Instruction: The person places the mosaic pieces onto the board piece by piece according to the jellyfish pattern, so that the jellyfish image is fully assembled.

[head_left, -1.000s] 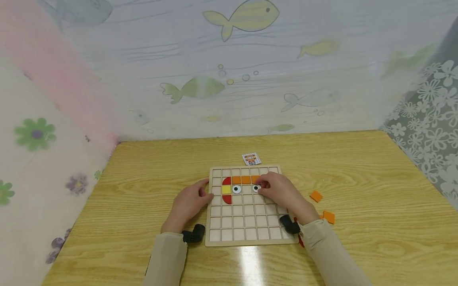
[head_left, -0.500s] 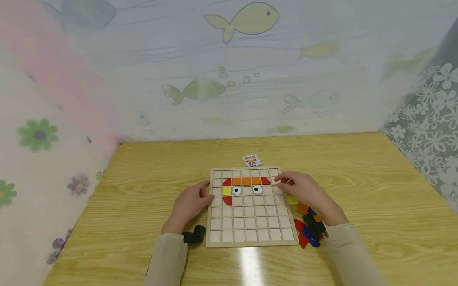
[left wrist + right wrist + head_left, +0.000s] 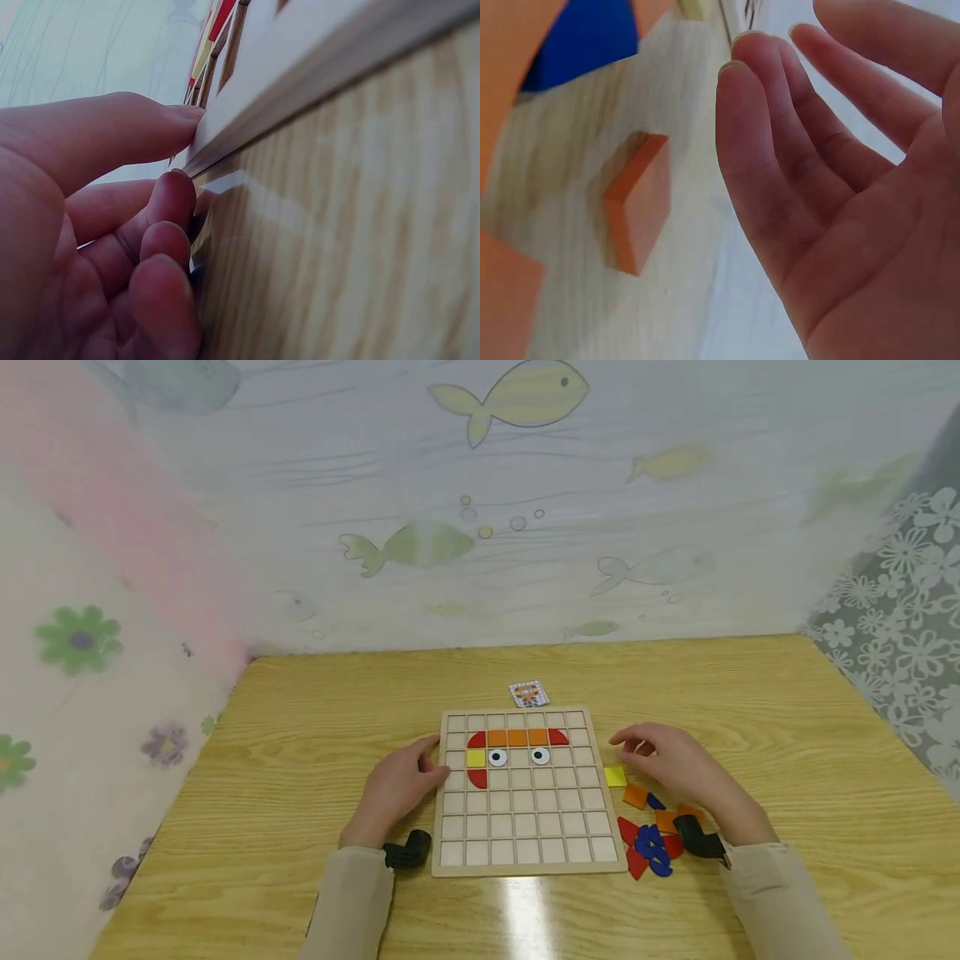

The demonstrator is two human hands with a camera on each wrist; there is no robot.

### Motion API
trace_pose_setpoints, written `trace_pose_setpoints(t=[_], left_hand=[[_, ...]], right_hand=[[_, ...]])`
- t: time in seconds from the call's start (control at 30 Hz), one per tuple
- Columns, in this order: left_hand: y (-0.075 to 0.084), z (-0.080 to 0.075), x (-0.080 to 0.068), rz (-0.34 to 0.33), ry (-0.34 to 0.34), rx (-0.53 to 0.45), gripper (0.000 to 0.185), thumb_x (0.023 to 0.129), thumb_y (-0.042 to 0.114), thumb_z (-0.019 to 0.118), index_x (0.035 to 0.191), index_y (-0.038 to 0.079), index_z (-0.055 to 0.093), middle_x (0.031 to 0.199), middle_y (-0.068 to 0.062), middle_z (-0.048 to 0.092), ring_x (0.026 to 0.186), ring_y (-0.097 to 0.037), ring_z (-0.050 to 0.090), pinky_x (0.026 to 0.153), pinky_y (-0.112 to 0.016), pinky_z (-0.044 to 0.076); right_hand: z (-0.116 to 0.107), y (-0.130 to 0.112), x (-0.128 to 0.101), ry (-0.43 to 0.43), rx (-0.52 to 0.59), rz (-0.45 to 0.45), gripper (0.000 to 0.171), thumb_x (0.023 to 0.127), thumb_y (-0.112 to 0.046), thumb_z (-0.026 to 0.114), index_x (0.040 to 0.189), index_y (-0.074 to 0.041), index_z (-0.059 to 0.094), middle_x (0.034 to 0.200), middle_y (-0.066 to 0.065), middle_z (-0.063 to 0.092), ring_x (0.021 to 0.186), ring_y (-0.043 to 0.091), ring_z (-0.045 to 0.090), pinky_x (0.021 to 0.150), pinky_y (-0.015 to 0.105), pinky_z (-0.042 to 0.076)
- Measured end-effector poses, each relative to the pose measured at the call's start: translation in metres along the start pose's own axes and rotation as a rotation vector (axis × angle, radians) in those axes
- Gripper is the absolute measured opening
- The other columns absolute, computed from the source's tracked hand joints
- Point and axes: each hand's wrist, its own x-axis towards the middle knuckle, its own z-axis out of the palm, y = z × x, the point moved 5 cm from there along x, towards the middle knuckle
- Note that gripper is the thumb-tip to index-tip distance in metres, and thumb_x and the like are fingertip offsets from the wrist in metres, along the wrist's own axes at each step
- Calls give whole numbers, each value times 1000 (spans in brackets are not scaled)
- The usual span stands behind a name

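Note:
A wooden grid board point(image 3: 517, 860) lies on the table with a row of orange squares point(image 3: 517, 737) capped by red curved pieces, a yellow square, and two eye pieces point(image 3: 540, 757). My left hand point(image 3: 408, 777) holds the board's left edge point(image 3: 300, 67), thumb on the rim and fingers point(image 3: 174, 193) curled against its side. My right hand point(image 3: 637, 745) hovers empty just right of the board, fingers relaxed, palm bare point(image 3: 832, 225). Below it lie a loose yellow square point(image 3: 615, 777), an orange square point(image 3: 634, 796) point(image 3: 637, 199) and red and blue pieces point(image 3: 649, 849).
A small pattern card point(image 3: 528, 693) lies just beyond the board's far edge. Fish-patterned cloth point(image 3: 480, 510) walls the table at the back and sides. Black wrist-camera mounts point(image 3: 407, 850) sit by both sleeves.
My right hand has left the board's top row, where a red curved piece now ends the orange row, and moved right over the loose pieces. The left hand stayed put.

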Motion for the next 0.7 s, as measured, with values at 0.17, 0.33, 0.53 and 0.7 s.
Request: trace_pose_setpoints(t=[0.17, 0.33, 0.53, 0.7], left_hand=[[1, 0, 0, 5, 7, 0, 55, 81, 35, 61, 131, 18, 46, 73, 5, 51, 63, -13, 44, 56, -28, 33], [1, 0, 1, 10, 7, 5, 55, 81, 35, 61, 131, 18, 46, 73, 5, 50, 63, -12, 44, 56, -27, 33], [0, 1, 2, 14, 10, -1, 55, 81, 35, 62, 131, 17, 46, 73, 5, 50, 63, -12, 44, 56, -27, 33], [0, 1, 1, 9, 2, -2, 56, 81, 35, 62, 131, 17, 46, 73, 5, 50, 63, -12, 44, 56, -27, 33]], right_hand=[[4, 5, 1, -48, -9, -15, 27, 85, -24, 61, 110, -14, 60, 90, -2, 56, 80, 15, 52, 68, 31, 43], [8, 6, 2, -89, -41, -48, 35, 80, -24, 67, 111, -11, 60, 90, -1, 53, 77, 14, 48, 67, 31, 42], [13, 3, 0, -114, -38, -64, 32, 79, -22, 68, 108, -10, 61, 86, 0, 51, 71, 14, 46, 63, 30, 40], [16, 4, 2, -114, -54, -47, 24, 79, -19, 67, 102, -12, 61, 87, -1, 50, 71, 13, 46, 63, 29, 40]])
